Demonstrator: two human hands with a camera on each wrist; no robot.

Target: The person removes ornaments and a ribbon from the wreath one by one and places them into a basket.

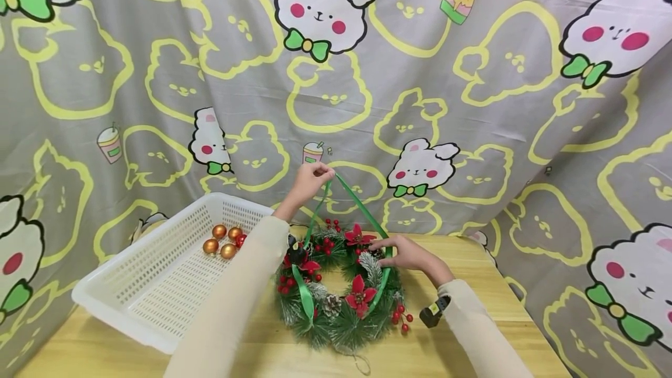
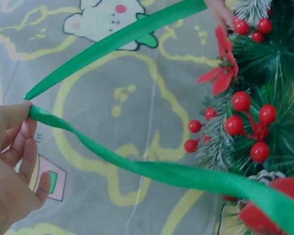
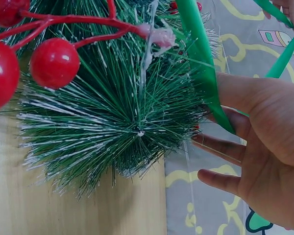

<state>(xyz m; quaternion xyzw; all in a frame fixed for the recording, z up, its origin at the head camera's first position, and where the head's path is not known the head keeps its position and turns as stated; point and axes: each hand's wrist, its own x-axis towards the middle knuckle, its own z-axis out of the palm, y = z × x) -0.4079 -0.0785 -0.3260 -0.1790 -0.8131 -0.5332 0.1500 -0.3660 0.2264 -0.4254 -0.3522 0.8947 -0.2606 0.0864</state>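
Note:
A green wreath [image 1: 352, 331] with red poinsettias, red berries, pine cones and frosted tips lies on the wooden table. My left hand [image 1: 313, 182] is raised above its far left side and pinches a green ribbon [image 1: 362, 206] between thumb and fingertips. From that pinch two lengths of ribbon run down to the wreath, one on each side. At the wreath's right side my right hand [image 1: 401, 254] holds the ribbon low, between thumb and index finger. Its other fingers extend in the right wrist view, and needles and ribbon hide the thumb tip.
A white slotted plastic basket [image 1: 126, 255] stands at the left, with several gold balls [image 1: 228, 251] and a red ball [image 1: 241, 240] inside. Behind the table [image 1: 472, 331] hangs a grey curtain [image 1: 336, 98] with cartoon figures. A thin loop [image 1: 361, 364] sticks out at the wreath's near edge.

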